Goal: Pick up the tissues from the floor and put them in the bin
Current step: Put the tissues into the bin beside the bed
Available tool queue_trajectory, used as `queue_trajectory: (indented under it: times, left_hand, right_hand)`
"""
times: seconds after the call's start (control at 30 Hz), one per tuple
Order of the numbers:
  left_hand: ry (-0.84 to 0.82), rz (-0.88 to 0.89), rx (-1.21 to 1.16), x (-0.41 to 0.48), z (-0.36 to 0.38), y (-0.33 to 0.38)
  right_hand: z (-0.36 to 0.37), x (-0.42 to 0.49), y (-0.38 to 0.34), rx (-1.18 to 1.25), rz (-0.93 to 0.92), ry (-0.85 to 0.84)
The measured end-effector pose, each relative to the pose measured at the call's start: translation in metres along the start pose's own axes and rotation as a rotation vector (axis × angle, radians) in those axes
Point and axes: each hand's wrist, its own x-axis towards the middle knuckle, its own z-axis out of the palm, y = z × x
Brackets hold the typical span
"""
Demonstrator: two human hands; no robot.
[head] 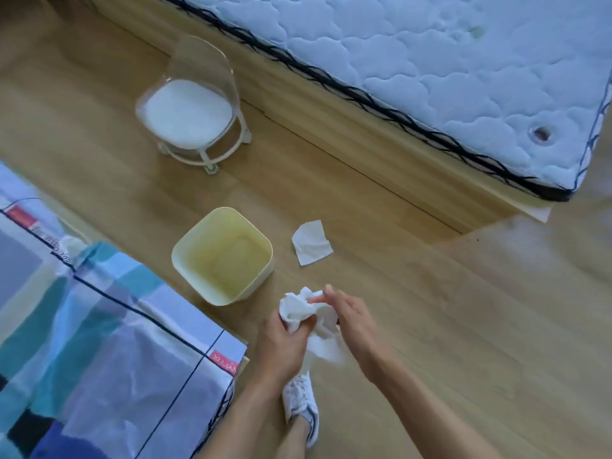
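A pale yellow square bin (185, 260) stands on the wooden floor, its inside showing no tissues. One flat white tissue (311, 241) lies on the floor just right of the bin. A crumpled bunch of white tissues (299, 308) is held between both hands, a little to the front right of the bin. My left hand (281, 342) grips the bunch from below. My right hand (351, 321) closes over it from the right.
A bare quilted mattress (430, 61) on a wooden bed frame fills the upper right. A small clear chair with a white cushion (188, 114) stands behind the bin. A bed with a checked cover (82, 326) is at the left. My white shoe (301, 402) is below my hands.
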Motion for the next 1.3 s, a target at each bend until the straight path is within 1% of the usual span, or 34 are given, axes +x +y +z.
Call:
queue_trajectory:
  times: [0.07,0.17,0.23,0.3,0.4,0.47,0.53,0.63,0.7,0.77,0.83,0.9,0.93,1.0,1.07,1.13,1.2,1.23,1.3]
  left_hand:
    - [0.04,-0.067,-0.021,0.033,0.001,0.011]
    - [0.137,-0.123,-0.01,0.069,0.007,0.021]
    - [0.189,-0.136,0.041,0.095,0.013,0.022]
    - [0.209,-0.113,0.096,0.121,0.019,0.021]
    - [0.253,-0.094,0.138,0.167,0.031,0.004]
    - [0.287,-0.121,0.136,0.19,0.044,-0.019]
    - [0.292,-0.174,0.146,0.198,0.058,-0.039]
    - [0.284,-0.241,0.139,0.209,0.087,-0.069]
    - [0.268,-0.288,0.107,0.214,0.102,-0.081]
    - [0.269,-0.308,0.078,0.215,0.11,-0.083]
    - [0.288,-0.317,0.066,0.212,0.113,-0.072]
    - [0.32,-0.35,0.011,0.205,0.11,-0.05]
    - [0.349,-0.368,-0.038,0.202,0.106,-0.036]
    - [0.445,-0.386,-0.141,0.2,0.09,-0.007]
    - [0.58,-0.367,-0.208,0.202,0.068,0.016]
    - [0.697,-0.352,-0.289,0.204,0.039,0.036]
    - [0.756,-0.324,-0.386,0.207,0.014,0.051]
    - [0.767,-0.314,-0.447,0.206,-0.002,0.055]
    - [0.743,-0.315,-0.599,0.207,-0.022,0.056]
  right_hand:
    - [-0.003,0.044,-0.013,-0.047,-0.012,0.032]
    - [-0.019,0.111,-0.012,-0.164,-0.013,0.121]
    - [-0.031,0.161,-0.004,-0.385,0.025,0.132]
    - [-0.046,0.217,0.012,-0.691,0.025,0.118]
    - [-0.06,0.309,0.048,-1.101,0.016,-0.035]
    - [-0.062,0.368,0.079,-1.328,0.041,-0.155]
    - [-0.061,0.41,0.104,-1.524,0.005,-0.256]
    - [-0.063,0.461,0.142,-1.77,-0.086,-0.363]
    - [-0.065,0.479,0.16,-1.91,-0.201,-0.388]
    - [-0.068,0.483,0.161,-1.962,-0.296,-0.4]
    - [-0.071,0.474,0.144,-1.889,-0.275,-0.445]
    - [-0.071,0.453,0.109,-1.603,-0.195,-0.387]
    - [-0.069,0.438,0.086,-1.438,-0.205,-0.333]
    - [-0.059,0.399,0.034,-1.176,-0.331,-0.244]
    - [-0.043,0.355,-0.017,-0.924,-0.409,-0.224]
    - [-0.018,0.314,-0.057,-0.698,-0.358,-0.302]
    - [0.007,0.287,-0.079,-0.542,-0.268,-0.415]
    - [0.024,0.276,-0.086,-0.493,-0.237,-0.466]
    - [0.049,0.268,-0.088,-0.43,-0.159,-0.507]
